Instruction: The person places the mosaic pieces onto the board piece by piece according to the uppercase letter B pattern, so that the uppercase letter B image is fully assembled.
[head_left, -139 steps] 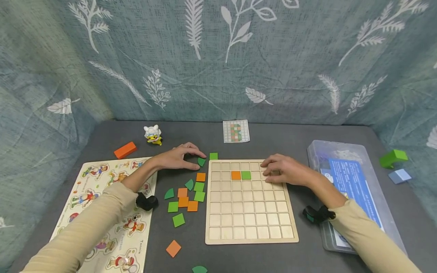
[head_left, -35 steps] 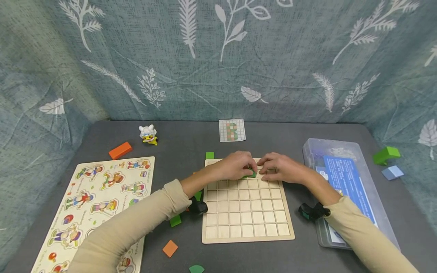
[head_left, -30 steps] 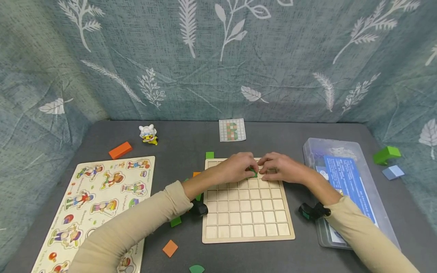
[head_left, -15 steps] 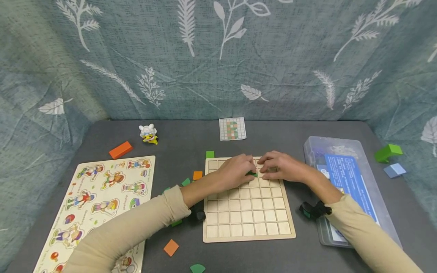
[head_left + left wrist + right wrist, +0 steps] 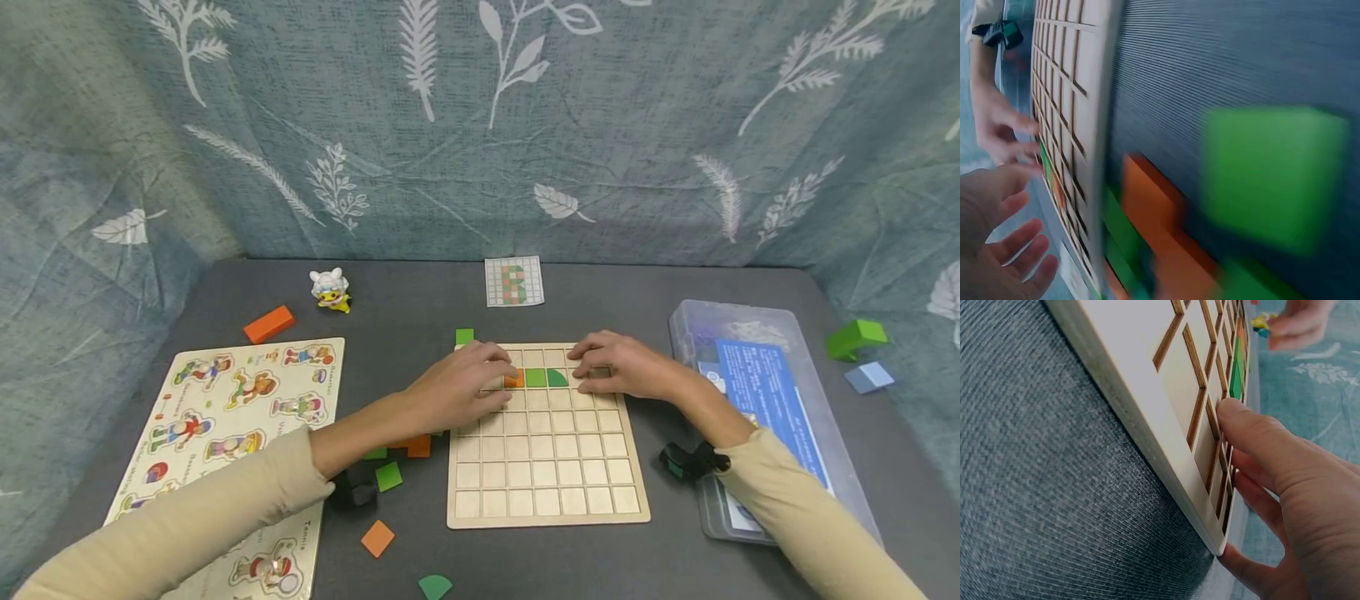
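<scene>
Wooden grid board [image 5: 547, 467] lies flat on the grey surface [image 5: 600, 308], its long edges running left to right. Three tiles fill one row near its far edge: an orange tile [image 5: 514, 380], a green square tile [image 5: 536, 377] and a green quarter-round tile [image 5: 557, 378], side by side. The left hand [image 5: 457, 392] rests over the board's far-left cells, fingers relaxed and holding nothing, its fingertips touching or just short of the orange tile. The right hand [image 5: 622, 371] lies flat on the far-right cells, fingers straight, pressing the board just right of the quarter-round tile. Loose green and orange tiles [image 5: 389, 476] lie left of the board, nearer the left hand.
</scene>
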The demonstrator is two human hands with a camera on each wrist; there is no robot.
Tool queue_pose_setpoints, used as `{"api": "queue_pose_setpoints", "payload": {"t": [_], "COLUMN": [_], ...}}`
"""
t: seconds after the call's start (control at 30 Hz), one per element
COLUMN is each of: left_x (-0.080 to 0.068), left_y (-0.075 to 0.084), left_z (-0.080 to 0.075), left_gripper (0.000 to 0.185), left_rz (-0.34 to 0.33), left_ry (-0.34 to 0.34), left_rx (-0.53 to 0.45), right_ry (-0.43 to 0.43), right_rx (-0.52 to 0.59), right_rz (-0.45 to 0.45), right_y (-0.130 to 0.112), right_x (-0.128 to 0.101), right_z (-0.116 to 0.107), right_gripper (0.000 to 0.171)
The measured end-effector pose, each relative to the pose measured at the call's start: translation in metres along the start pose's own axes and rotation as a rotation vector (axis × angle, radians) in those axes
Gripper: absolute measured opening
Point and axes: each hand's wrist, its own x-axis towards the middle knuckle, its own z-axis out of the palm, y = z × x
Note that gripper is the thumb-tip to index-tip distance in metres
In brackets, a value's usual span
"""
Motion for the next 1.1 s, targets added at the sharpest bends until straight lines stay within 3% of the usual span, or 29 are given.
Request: {"api": "queue_pose_setpoints", "payload": {"t": [0.27,0.57,0.8,1.1], "left_x": [-0.056,-0.110,-0.126,-0.130], "left_y": [-0.027,-0.034,-0.033,-0.035], "left_z": [-0.027,-0.026,-0.027,-0.032], "left_gripper": [0.034,0.029,0.028,0.028], "left_rz": [-0.190,-0.222,-0.187,-0.178], "left_ry": [-0.018,-0.014,0.004,-0.008], "left_rx": [-0.054,-0.035,0.048,0.156], "right_ry": [-0.004,-0.008,-0.004,0.001], "right_rx": [0.005,-0.003,-0.007,-0.005], "right_rz": [0.007,0.010,0.018,0.011], "right_y": [0.000,-0.001,-0.001,-0.001], "right_x": [-0.001,0.000,-0.001,0.000], "right_z": [0.000,0.000,-0.002,0.000], "right_gripper": [0.015,0.016,0.016,0.015]}}
